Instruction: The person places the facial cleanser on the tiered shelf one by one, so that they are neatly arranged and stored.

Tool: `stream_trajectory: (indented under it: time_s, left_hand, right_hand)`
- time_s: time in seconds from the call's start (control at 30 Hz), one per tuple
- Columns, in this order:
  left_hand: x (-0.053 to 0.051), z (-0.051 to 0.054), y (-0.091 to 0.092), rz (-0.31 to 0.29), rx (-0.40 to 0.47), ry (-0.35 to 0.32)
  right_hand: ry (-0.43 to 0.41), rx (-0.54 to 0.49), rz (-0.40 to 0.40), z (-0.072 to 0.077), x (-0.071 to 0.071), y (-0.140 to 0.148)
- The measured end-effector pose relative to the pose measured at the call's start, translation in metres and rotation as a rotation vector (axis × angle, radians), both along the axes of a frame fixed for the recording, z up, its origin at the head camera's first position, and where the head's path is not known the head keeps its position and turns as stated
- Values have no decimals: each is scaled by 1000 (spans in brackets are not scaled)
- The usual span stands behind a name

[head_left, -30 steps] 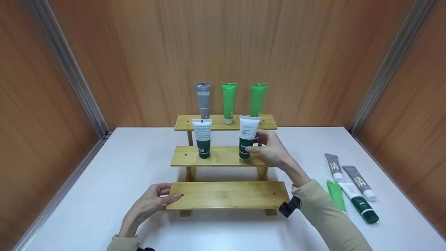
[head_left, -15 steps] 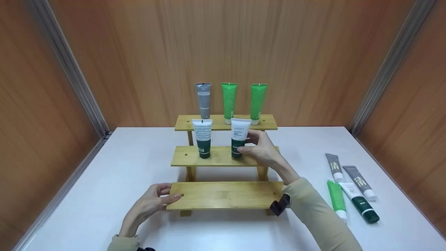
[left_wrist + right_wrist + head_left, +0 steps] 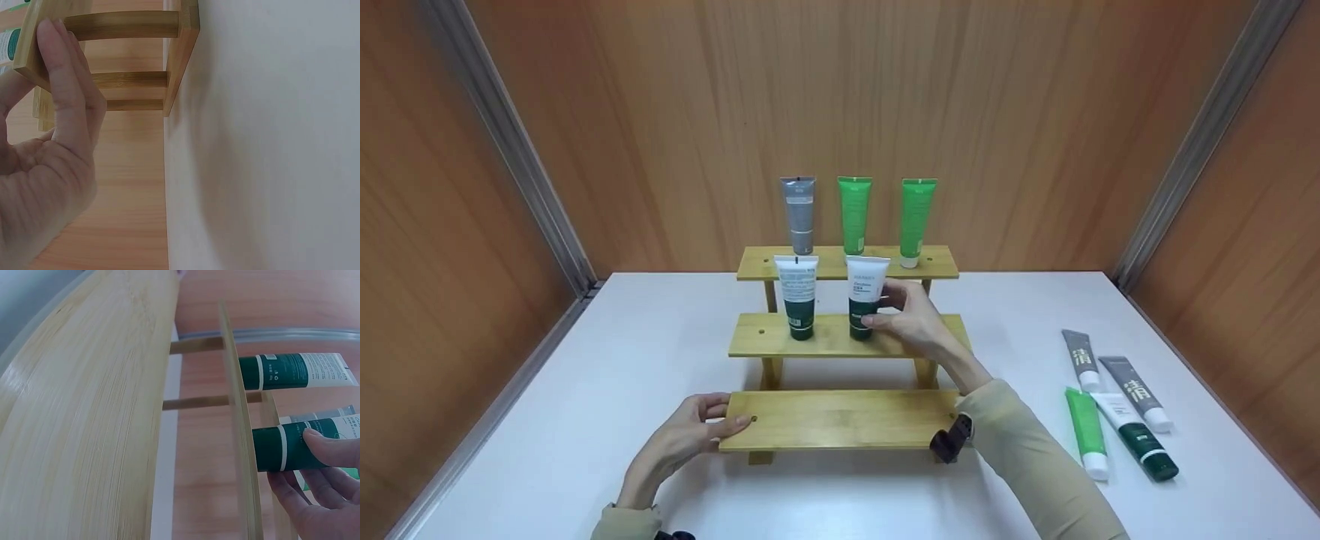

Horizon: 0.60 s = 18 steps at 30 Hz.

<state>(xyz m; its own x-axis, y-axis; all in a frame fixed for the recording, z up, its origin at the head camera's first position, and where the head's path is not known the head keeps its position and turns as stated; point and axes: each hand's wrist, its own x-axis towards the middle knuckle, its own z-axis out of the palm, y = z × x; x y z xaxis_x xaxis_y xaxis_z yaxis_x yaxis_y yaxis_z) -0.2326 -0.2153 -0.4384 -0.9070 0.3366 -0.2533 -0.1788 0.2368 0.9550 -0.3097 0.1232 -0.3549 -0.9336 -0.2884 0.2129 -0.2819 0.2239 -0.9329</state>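
A three-step bamboo display stand (image 3: 847, 421) occupies the middle of the table. My left hand (image 3: 682, 437) grips the left end of its lowest board, thumb on top and fingers beneath, as the left wrist view also shows. On the middle board my right hand (image 3: 916, 321) pinches a white and dark green tube (image 3: 866, 279), held upright with its cap down at the board. Left of it a matching white and green tube (image 3: 798, 289) stands on its cap. Along the top board stand a grey tube (image 3: 800, 214) and two green tubes, one in the centre (image 3: 854, 210) and one at right (image 3: 916, 217).
On the table at right lie two grey tubes, a smaller one (image 3: 1081, 358) and a larger one (image 3: 1136, 391), a green tube (image 3: 1086, 431) and a white and green tube (image 3: 1136, 439). Wooden panels (image 3: 840, 112) enclose the back and sides.
My right hand has slid left along the middle board with the white and green tube, closer to the matching one. My left hand has stayed on the lowest board.
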Motion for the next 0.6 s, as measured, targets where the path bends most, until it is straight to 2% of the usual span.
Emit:
stream_trajectory:
  time_s: [0.17, 0.37, 0.6]
  left_hand:
    - [0, -1, 0, -2, -9, 6]
    - [0, -1, 0, -2, -19, 5]
    - [0, 1, 0, 3, -42, 2]
  right_hand:
    - [-29, 3, -15, 0, 0, -3]
    - [3, 20, -5, 0, -1, -4]
    - [-3, 27, 11, 0, -2, -4]
